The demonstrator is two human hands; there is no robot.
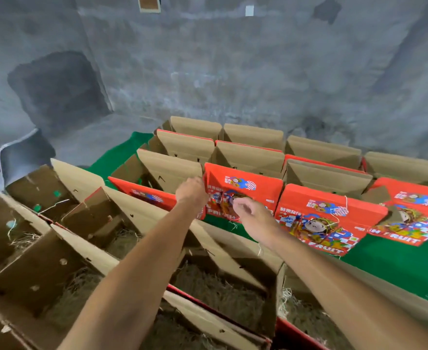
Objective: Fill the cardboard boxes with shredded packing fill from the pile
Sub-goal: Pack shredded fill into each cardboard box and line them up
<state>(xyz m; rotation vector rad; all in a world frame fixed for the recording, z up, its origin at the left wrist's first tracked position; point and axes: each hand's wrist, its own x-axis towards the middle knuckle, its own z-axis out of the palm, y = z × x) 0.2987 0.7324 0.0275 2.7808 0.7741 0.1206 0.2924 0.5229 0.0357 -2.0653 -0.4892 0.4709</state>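
Presently both arms reach forward over the near row of open cardboard boxes point(223, 281) toward a red printed box point(243, 193) standing on the green cloth point(389, 263).

Materials: the shredded fill point(215, 291) lies as a tangle of thin pale-brown strands in the bottoms of the near boxes. Judged light, springy and loose; it should compress readily, shed strands when lifted, and is best taken as a full scooped handful from underneath, not pinched. The pile it is drawn from is not in view. The boxes are thin corrugated board, judged light and stiff along the panels but easily creased at the flaps; the upright edge or top rim is the sound place to hold.

Left hand point(192, 192): at the left upper corner of the red printed box, fingers curled toward the edge. The frame is blurred there, and whether they clasp the corner or merely touch it cannot be told.

Right hand point(249, 213): in front of the printed face of the same box, fingers loosely bent and relaxed, nothing visibly held. Contact with the box face cannot be confirmed.

Status: near boxes carry fill; the rows of boxes behind point(248, 152) stand with flaps raised, their contents hidden. A few stray strands lie on the cloth.
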